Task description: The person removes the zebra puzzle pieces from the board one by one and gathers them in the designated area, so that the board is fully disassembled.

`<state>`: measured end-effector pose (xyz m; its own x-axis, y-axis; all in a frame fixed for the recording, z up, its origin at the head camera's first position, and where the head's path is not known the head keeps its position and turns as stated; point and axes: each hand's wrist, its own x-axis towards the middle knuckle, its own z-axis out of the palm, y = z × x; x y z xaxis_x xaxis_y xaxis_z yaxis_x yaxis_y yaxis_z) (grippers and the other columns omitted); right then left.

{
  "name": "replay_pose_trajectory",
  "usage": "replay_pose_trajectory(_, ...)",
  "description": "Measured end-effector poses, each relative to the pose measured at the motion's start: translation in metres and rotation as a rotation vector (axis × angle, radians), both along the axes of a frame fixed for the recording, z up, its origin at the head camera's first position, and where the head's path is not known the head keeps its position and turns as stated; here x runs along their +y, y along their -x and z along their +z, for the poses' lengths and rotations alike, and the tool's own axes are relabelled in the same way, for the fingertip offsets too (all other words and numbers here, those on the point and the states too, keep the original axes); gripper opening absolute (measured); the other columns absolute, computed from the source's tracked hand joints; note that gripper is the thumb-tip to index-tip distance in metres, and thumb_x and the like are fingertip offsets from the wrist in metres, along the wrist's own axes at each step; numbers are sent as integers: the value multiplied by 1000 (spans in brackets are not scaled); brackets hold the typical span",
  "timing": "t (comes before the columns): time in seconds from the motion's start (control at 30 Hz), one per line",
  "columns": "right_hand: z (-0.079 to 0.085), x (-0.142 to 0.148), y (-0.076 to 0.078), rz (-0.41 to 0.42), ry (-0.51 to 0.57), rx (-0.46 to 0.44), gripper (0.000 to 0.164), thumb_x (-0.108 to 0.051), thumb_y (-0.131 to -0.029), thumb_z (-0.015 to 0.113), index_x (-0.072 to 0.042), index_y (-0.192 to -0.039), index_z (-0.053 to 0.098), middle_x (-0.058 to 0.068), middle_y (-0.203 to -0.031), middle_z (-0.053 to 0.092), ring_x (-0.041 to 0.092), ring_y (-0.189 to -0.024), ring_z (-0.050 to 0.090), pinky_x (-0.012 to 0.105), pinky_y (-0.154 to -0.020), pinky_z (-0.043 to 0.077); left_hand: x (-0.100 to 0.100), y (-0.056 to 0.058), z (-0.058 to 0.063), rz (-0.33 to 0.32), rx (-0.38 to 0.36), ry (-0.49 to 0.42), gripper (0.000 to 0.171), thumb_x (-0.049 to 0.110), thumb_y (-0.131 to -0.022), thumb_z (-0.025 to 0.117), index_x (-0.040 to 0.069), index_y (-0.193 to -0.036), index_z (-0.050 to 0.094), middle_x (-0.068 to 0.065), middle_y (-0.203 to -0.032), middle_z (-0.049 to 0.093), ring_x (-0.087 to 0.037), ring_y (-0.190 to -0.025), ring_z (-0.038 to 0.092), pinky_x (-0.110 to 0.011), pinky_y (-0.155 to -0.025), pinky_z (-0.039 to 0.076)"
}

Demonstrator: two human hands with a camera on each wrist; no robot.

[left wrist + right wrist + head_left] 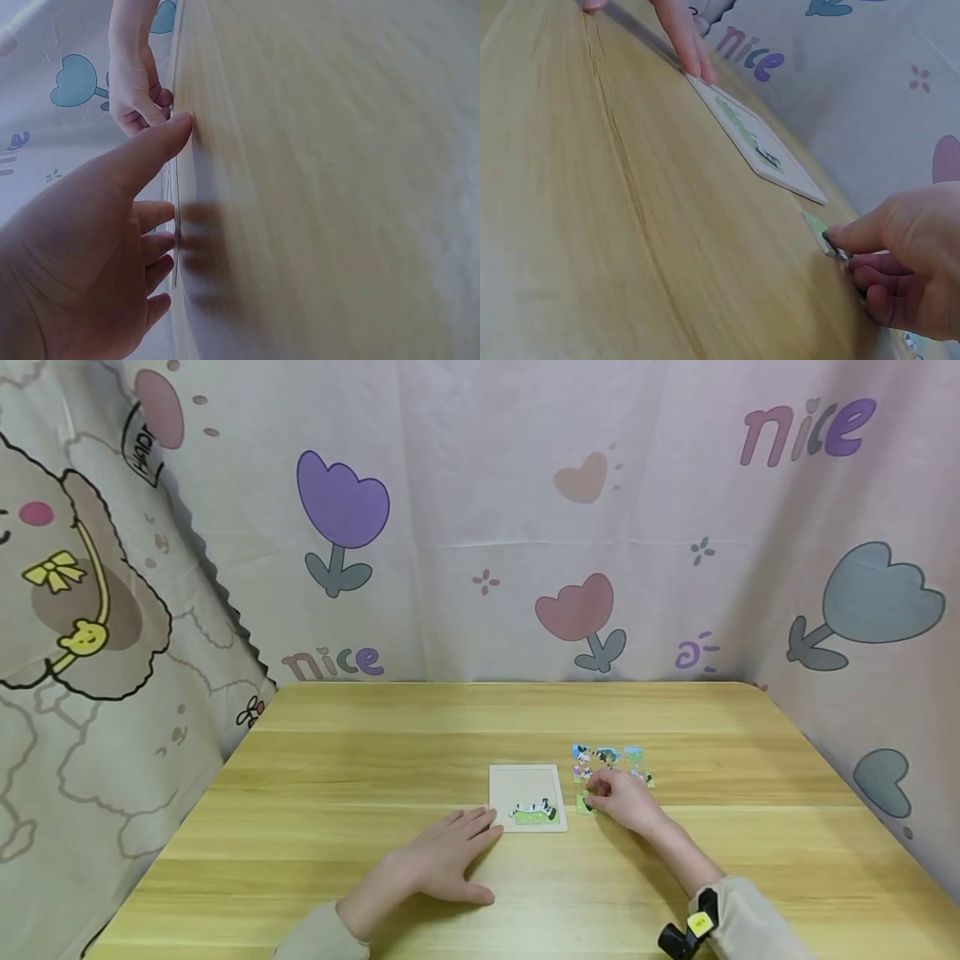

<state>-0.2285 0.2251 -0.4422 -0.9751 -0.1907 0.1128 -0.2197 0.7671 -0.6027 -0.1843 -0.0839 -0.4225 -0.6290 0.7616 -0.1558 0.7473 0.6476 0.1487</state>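
A square white puzzle board (523,782) lies flat on the wooden table, with zebra-striped, green-bottomed puzzle pieces (536,816) fitted in its lower right part. My left hand (442,858) rests on the board's lower left edge, fingers stretched out and thumb apart. To the right of the board, my right hand (628,800) pinches a green puzzle piece (582,804) between thumb and fingers. In the right wrist view this puzzle piece (815,223) is at the table surface, a small gap from the board; its far side is hidden by the fingers.
Several loose puzzle pieces (607,755) with blue, green and animal prints lie behind the right hand, some partly covered by it. The table (360,760) ends at a patterned curtain (450,527) at the back and sides.
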Motion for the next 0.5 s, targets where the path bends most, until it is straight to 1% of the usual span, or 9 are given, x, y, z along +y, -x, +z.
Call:
replay_pose_trajectory(0.13, -1, 0, 3, -19, -6, 12, 13, -8, -78, 71, -3, -89, 66, -2, -69, 54, 12, -64, 47, 26, -57, 41, 0, -2, 1, 3, -6, -11, 83, 59, -83, 55, 10, -145, 31, -10, -152, 22, -24, -139, 18, -40, -112, 18)
replay_pose_trajectory(0.3, -1, 1, 5, -18, -3, 14, 14, -9, -78, 72, -2, -88, 66, -2, -69, 55, 12, -63, 48, 25, -57, 42, 0, -2, 1, 14, -15, -10, 83, 59, -83, 55, 10, -145, 31, -10, -152, 21, -24, -139, 17, -39, -113, 17)
replay_pose_trajectory(0.5, 2, 1, 5, -33, 25, 12, 13, -9, -78, 72, -3, -88, 66, -1, -71, 57, 12, -66, 50, 27, -59, 43, 1, -1, -1, 23, -15, 0, 84, 61, -83, 54, 11, -146, 31, -10, -152, 21, -24, -139, 17, -39, -113, 17)
